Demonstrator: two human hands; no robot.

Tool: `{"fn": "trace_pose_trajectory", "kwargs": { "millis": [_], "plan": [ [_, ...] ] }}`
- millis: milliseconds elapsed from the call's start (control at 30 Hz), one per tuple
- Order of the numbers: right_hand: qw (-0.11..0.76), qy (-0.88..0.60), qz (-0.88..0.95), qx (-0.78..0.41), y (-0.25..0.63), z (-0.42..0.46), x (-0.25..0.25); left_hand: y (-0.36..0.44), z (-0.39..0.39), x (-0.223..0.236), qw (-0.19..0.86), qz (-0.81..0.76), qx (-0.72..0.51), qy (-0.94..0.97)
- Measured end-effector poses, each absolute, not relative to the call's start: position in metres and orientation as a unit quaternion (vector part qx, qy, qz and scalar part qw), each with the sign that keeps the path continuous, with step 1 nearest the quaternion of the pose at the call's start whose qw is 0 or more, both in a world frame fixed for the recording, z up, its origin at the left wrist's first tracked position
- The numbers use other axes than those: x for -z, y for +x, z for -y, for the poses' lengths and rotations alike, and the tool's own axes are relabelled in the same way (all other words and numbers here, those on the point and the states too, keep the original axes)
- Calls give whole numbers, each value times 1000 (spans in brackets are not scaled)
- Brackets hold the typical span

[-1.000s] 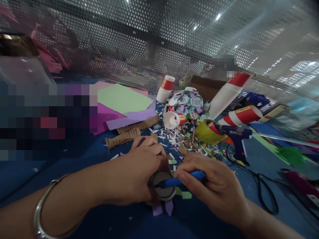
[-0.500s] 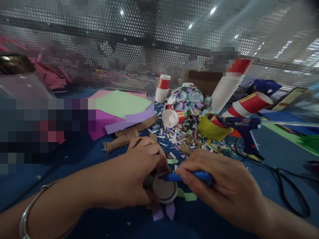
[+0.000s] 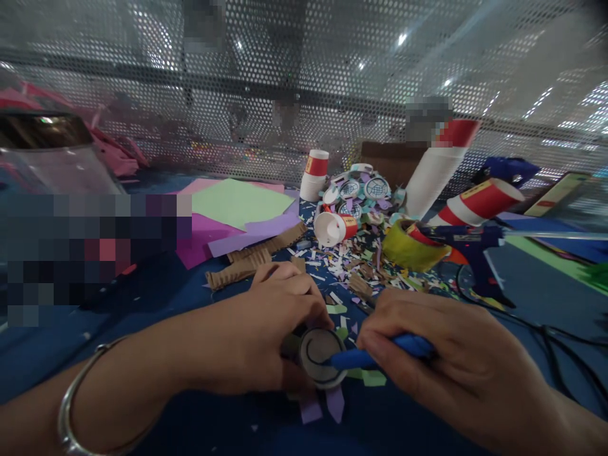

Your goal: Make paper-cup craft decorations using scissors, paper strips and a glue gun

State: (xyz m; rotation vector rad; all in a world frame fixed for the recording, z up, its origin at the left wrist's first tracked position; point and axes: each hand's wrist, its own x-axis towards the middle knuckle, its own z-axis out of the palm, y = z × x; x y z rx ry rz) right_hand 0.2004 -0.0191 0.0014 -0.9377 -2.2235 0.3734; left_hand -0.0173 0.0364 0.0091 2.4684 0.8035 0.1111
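Note:
My left hand [image 3: 285, 316] is wrapped around the side of a small round paper cup base [image 3: 319, 347], which stands with its pale disc facing me. Strips of purple paper [image 3: 335, 404] and green paper stick out around it. A dark ring runs near the disc's rim, with a curved line inside it. Pinched in my right hand [image 3: 437, 342] is a blue marker [image 3: 354, 360], held nearly level. Its tip touches the disc near the middle. The fingers of my left hand partly hide the cup base's left side.
Paper scraps [image 3: 332, 259] cover the table beyond my hands. Behind them lie a tipped paper cup [image 3: 327, 228] and a pile of decorated cup bases [image 3: 377, 188]. A glue gun [image 3: 475, 244], yellow tape roll [image 3: 413, 250] and black cord sit right. Coloured sheets [image 3: 237, 199] and corrugated cardboard [image 3: 242, 269] lie left.
The marker tip has moved from the disc's upper left down toward its middle, leaving a curved line inside the ring. My left hand keeps its hold. The whole view has shifted slightly.

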Motion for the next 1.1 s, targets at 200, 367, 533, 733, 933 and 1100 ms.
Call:
{"fn": "trace_pose_trajectory", "kwargs": {
  "millis": [200,367,533,733,933,1100],
  "plan": [
    [361,-370,846,-126,199,16,3,-16,-34,-11,261,-309,-48,913],
    [365,-366,847,-126,198,14,9,-15,-34,-13,255,-310,-37,915],
    [360,-361,854,-107,199,13,8,-15,-34,-12,250,-312,-42,916],
    [326,-356,874,-49,201,16,4,-16,-36,-12,257,-299,-38,918],
    [309,-352,883,-28,202,18,1,-17,-37,-13,264,-287,-25,921],
    [308,-343,887,-25,201,20,-2,-17,-37,-11,263,-284,-28,921]
  ]
}}
